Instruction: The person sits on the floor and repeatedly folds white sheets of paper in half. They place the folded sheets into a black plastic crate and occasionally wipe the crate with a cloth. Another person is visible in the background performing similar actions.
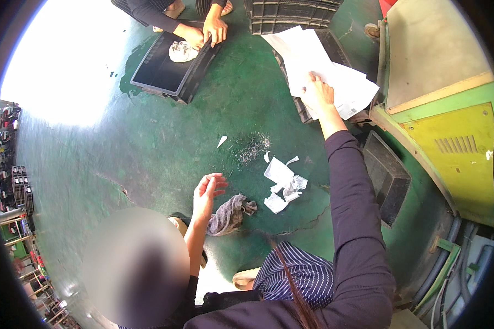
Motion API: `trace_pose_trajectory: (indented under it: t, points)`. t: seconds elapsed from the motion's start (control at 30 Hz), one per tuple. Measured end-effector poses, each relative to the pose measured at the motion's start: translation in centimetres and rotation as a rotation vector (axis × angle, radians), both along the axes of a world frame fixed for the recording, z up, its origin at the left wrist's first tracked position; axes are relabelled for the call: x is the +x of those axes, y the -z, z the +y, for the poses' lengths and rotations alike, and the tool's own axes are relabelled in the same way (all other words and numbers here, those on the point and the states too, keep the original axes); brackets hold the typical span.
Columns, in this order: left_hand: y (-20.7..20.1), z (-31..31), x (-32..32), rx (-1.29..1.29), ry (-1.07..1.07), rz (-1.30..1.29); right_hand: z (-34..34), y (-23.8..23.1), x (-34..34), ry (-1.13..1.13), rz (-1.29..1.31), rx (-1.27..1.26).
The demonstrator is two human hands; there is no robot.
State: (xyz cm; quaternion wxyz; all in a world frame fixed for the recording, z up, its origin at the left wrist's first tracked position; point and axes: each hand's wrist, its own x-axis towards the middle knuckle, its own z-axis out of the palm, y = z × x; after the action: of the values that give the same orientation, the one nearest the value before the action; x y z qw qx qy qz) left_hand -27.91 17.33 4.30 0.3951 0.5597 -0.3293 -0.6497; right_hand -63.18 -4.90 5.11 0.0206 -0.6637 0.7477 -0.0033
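Observation:
My right hand (318, 94) reaches far forward with bent fingers on several white paper sheets (343, 82). The sheets lie fanned over a black plastic crate (335, 46), and the hand grips them near the middle of the pile. My left hand (210, 187) hovers above the green floor, fingers loosely bent and a little apart, with nothing in it. Next to it lies a crumpled grey rag (231, 215). Torn scraps of white paper (280, 171) lie on the floor between my arms, beside a scatter of small pale shavings (252, 149).
At the far left, another person's hands (206, 34) hold a white cloth (182, 51) on a dark flat panel (167, 68). A stacked black crate (291, 13) stands behind the papers. A yellow-green machine (450, 142) and a black bin (387, 175) bound the right side.

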Motion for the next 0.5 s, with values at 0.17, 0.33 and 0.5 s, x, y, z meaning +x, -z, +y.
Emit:
trace_pose_trajectory:
  t: [0.17,0.33,0.5]
  points:
    - [0.9,0.5,0.5,0.016,-0.024,0.005,-1.4,-2.3,-4.5,0.191,-0.046,-0.062]
    - [1.3,1.1,0.4,0.05,-0.028,-0.017,-0.6,-2.2,-6.2,-0.104,-0.225,-0.305]
    - [1.0,1.4,0.3,0.049,-0.016,-0.002,2.1,-1.0,-2.4,-0.099,-0.026,-0.228]
